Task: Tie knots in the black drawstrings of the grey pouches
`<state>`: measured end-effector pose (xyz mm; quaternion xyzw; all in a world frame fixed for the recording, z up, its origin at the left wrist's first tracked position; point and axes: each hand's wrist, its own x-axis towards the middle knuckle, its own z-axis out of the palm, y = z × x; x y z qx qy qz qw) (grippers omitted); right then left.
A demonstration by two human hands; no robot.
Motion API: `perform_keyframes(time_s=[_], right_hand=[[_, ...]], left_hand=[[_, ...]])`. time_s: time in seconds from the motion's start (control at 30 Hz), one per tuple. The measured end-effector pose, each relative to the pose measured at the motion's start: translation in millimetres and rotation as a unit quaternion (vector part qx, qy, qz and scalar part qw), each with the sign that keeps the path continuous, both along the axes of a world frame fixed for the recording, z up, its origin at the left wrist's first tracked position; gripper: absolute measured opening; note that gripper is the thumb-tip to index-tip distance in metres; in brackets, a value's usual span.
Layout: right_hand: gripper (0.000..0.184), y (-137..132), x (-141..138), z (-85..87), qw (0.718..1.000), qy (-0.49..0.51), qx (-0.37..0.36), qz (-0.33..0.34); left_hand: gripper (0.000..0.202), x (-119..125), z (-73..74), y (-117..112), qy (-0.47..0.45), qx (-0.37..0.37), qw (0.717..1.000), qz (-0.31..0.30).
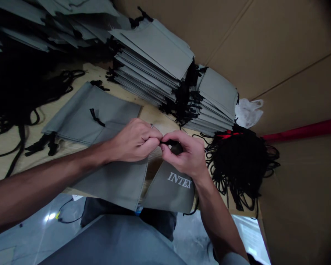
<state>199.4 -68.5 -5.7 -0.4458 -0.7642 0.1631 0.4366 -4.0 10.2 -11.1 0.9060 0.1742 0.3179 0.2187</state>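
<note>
My left hand (139,141) and my right hand (183,151) meet above the table, fingertips almost touching. Between them runs a short length of black cord (162,142), pinched from both sides; most of it is hidden by my fingers. Under my right hand lies a grey drawstring bag (168,191) with white INTEX lettering. Another grey bag (118,184) is spread beneath my left wrist. Farther left, a grey bag (74,114) has knotted black cord ends at its corners, and a loose bit of black cord (97,117) rests on top.
Two stacks of grey bags, a taller one (160,48) and a lower one (217,88), stand at the back. A heap of black cords (237,162) lies right, more cords (22,92) left. A white plastic bag (248,112) sits against the cardboard wall (300,73).
</note>
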Motion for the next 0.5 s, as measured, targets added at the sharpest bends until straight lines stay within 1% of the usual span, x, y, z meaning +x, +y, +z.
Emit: perform_keyframes(time_s=[0.1,0.2,0.3,0.4,0.5], right_hand=[[0.015,-1.7,0.9,-3.6,0.998,0.042,-0.047,0.013],[0.014,-2.4,2.5,-7.3,0.99,0.097,-0.096,0.038],[0.013,-2.1,3.5,-7.6,0.984,0.124,-0.117,0.05],[0.013,-1.4,5.2,-4.2,0.987,0.107,-0.11,0.038],[0.016,-1.1,8.6,-0.1,0.994,0.059,-0.093,0.016]], left_hand=[[0.029,-0.1,5.7,-3.3,-0.027,-0.033,0.999,-0.013],[0.031,-0.4,9.4,-6.9,-0.046,-0.062,0.997,-0.018],[0.031,-0.7,10.6,-8.6,-0.05,-0.073,0.996,-0.019],[0.031,-0.3,9.5,-7.9,-0.048,-0.047,0.998,-0.005],[0.031,0.1,7.3,-6.0,-0.051,-0.001,0.999,0.016]])
